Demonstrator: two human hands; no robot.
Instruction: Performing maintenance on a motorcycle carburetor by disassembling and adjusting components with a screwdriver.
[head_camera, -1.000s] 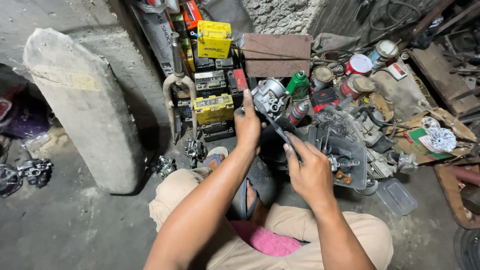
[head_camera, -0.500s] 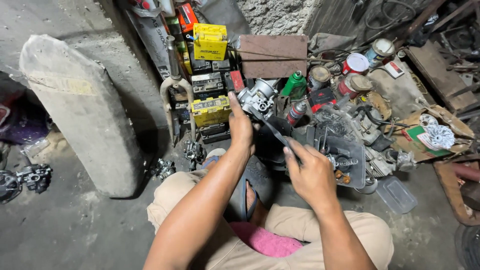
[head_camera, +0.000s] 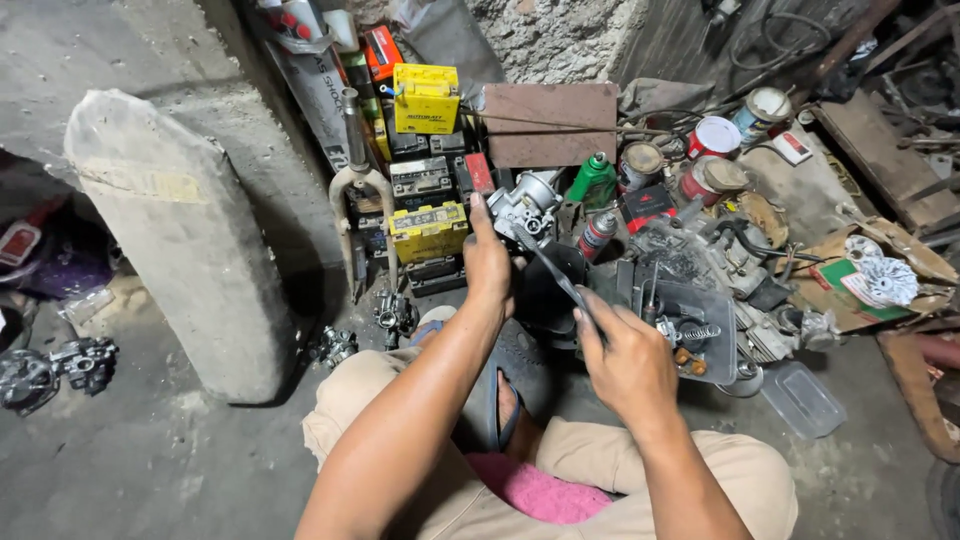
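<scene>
Head view: we sit cross-legged on a workshop floor, left hand (head_camera: 490, 262) closed around a grey carburettor (head_camera: 525, 207) held up before a stack of yellow and black batteries (head_camera: 428, 232). Our right hand (head_camera: 628, 358) grips a thin dark tool (head_camera: 562, 282) whose tip reaches toward the carburettor's underside; where it touches we cannot tell. A grey tray (head_camera: 700, 335) just right of that hand holds springs, screws and small metal bits. Behind it stand open tins (head_camera: 714, 137), a green bottle (head_camera: 594, 180) and a spray can (head_camera: 597, 235). A clear plastic lid (head_camera: 803, 399) lies on the floor near our right knee. A tall concrete slab (head_camera: 180, 240) closes off the left side, with bare floor before it and loose engine parts (head_camera: 60, 365) at the frame's left edge. Clutter crowds the right side. Our forearms hide what lies directly below the carburettor, apart from a dark round shape (head_camera: 545, 290) we cannot identify.
</scene>
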